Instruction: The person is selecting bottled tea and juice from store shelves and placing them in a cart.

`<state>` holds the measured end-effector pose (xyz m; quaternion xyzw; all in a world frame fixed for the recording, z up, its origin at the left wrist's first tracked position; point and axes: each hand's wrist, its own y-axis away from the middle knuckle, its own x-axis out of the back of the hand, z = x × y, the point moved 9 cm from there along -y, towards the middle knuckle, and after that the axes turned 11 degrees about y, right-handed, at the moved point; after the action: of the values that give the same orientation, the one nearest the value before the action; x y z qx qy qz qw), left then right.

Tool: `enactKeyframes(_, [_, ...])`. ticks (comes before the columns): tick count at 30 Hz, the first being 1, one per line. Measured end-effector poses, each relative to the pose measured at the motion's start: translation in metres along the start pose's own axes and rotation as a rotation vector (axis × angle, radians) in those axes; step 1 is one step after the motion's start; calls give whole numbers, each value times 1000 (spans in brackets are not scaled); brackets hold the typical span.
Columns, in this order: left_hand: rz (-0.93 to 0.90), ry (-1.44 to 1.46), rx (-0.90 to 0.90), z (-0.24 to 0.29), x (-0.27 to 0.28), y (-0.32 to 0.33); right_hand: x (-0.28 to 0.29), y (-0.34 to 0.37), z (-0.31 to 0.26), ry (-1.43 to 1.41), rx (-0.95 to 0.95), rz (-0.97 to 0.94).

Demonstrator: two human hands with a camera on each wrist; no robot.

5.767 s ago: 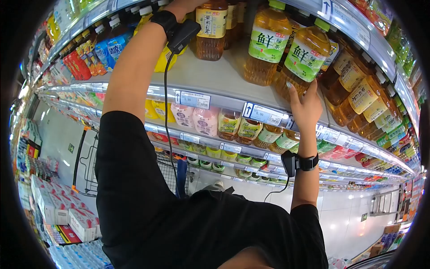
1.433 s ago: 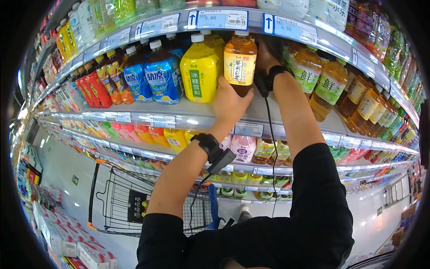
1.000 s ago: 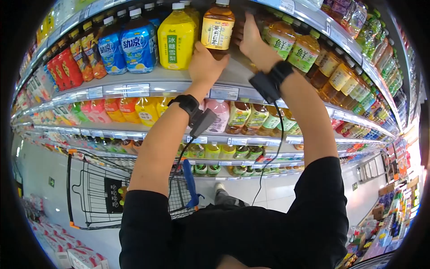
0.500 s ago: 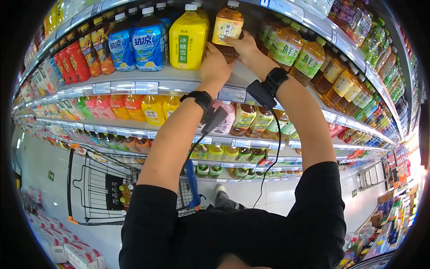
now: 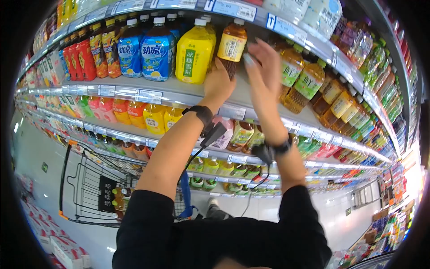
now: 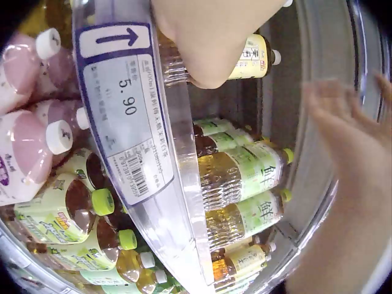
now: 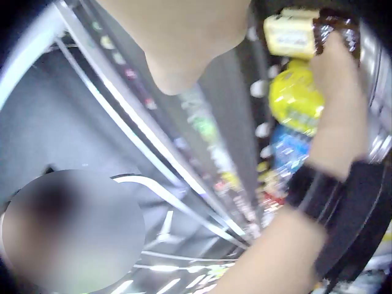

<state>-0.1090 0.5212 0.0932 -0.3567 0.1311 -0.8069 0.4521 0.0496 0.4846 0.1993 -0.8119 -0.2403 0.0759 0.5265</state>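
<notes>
My left hand [image 5: 219, 83] grips the lower part of a brown tea bottle [image 5: 234, 42] with a white cap and pale yellow label. The bottle stands slightly tilted at the shelf, right beside a large yellow drink bottle [image 5: 193, 56]. In the left wrist view, the hand covers part of the tea bottle [image 6: 252, 58]. My right hand [image 5: 265, 74] is raised to the right of it, apart from the bottle, fingers extended and blurred by motion. Just beyond that hand are green-labelled tea bottles [image 5: 305, 85].
Blue drink bottles [image 5: 156, 51] line the shelf to the left. The shelf edge [image 5: 179, 99] carries price tags, and another shelf [image 5: 244, 15] overhangs the bottles. Below left stands a shopping cart [image 5: 80, 179] with several bottles [image 5: 120, 199] inside.
Over the last half second my right hand has let go of the tea bottle and moved right. My left hand has stayed on it. Earliest, my right hand was at a green-labelled bottle.
</notes>
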Motion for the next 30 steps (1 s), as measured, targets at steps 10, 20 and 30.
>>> enactKeyframes(10, [108, -5, -86, 4, 10, 8, 52, 132, -210, -1295, 721, -133])
enactKeyframes(20, [204, 53, -54, 9, 7, 16, -65, 161, -227, -1676, -115, -1079])
enactKeyframes(30, [280, 131, -124, 9, 12, 19, -72, 176, -232, -1778, -212, -1121])
